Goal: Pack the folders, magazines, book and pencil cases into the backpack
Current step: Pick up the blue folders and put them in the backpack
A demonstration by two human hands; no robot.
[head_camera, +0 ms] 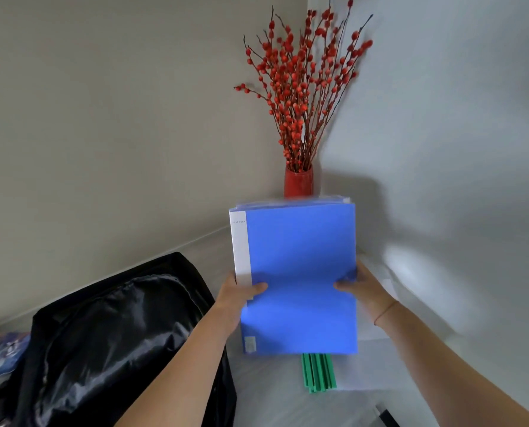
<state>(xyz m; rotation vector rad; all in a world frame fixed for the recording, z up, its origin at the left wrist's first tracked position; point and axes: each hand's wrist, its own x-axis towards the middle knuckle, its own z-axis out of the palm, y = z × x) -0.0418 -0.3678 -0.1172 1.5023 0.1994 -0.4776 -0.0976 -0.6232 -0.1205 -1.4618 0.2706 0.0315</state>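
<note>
Both grips are closed on one blue folder [300,266]. The left hand [241,292] pinches its white-spined edge, thumb on the front cover. The right hand [361,288] pinches the opposite edge the same way, with one thin cord bracelet [385,312] at the wrist. The folder is held upright above the bench [266,399], toward its back corner. Paler plastic edges [287,201] show behind its top; how many I cannot tell. Under its lower edge a bundle of green strips [318,372], roughly four, lies on the bench. One black backpack [118,334] lies left of the folder, one magazine [1,349] at the left edge. One red vase [298,181] of red-budded branches [303,87] stands in the back corner.
</note>
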